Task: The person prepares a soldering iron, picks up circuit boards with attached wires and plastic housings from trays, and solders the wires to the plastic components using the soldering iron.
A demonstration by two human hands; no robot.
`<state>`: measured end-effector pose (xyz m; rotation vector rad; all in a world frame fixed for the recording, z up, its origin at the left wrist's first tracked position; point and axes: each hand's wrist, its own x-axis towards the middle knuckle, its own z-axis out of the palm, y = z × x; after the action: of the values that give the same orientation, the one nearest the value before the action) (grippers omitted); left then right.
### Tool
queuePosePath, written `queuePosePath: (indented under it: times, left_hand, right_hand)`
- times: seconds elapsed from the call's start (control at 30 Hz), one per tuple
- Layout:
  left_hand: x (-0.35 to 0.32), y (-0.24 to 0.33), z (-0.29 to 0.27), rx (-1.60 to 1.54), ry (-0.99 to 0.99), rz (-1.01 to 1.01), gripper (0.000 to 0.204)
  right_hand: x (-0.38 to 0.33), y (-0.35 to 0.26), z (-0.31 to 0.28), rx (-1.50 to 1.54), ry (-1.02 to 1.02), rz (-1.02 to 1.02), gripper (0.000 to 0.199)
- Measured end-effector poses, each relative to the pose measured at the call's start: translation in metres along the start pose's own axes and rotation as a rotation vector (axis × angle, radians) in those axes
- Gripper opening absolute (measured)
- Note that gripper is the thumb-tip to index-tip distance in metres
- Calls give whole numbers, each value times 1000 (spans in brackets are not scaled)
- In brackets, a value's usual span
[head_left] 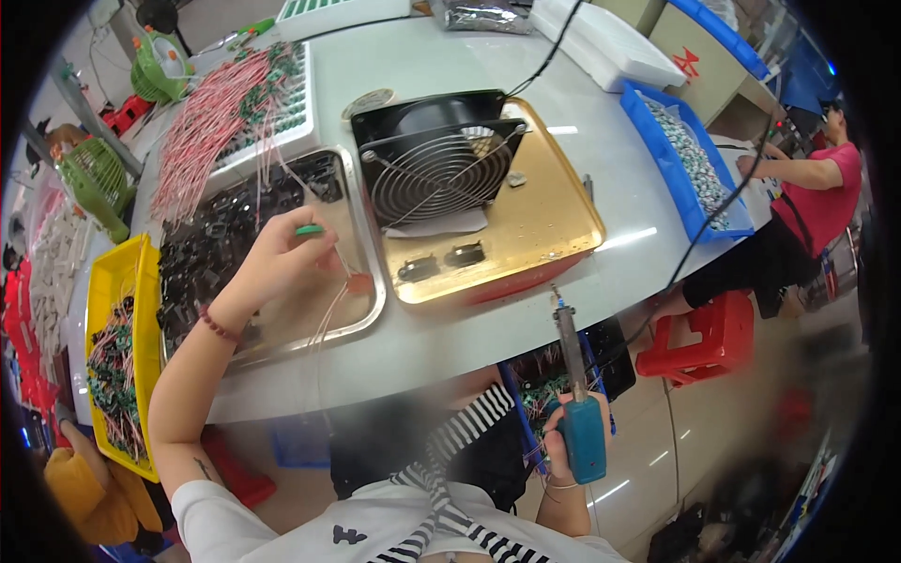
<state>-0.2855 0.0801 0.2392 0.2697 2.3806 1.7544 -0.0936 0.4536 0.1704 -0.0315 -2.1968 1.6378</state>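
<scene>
My left hand point(289, 246) is closed, pinching a small green piece point(308, 229) with pale pink wires hanging below the fingers; its exact kind is unclear. This hand hovers above a metal tray point(374, 310) holding many small black plastic parts point(211, 225). Off the table's front edge, my right hand point(574, 433) is wrapped round the teal handle of a soldering iron point(586, 436), its tip pointing up toward the table. Two small black parts point(465, 253) lie on a gold-coloured plate point(554, 202), in front of a black fan with a wire guard point(441, 174).
Bundles of pink-wired boards point(221, 113) lie across a white foam tray at the back left. A yellow bin point(147, 328) stands left, a blue bin point(648, 122) of small parts right. A black cable point(699, 239) crosses the right side. Beyond are a red stool point(699, 338) and another person point(817, 178).
</scene>
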Motion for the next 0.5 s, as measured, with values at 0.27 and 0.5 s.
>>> queuePosePath:
  times: [0.27,0.5]
  left_hand:
    - [-12,14,12,851,182,433,24]
    - [-25,33,21,944,-257,371,32]
  right_hand:
    - [4,3,3,-99,-22,-31,32]
    - [2,10,7,-85,-39,-51,29]
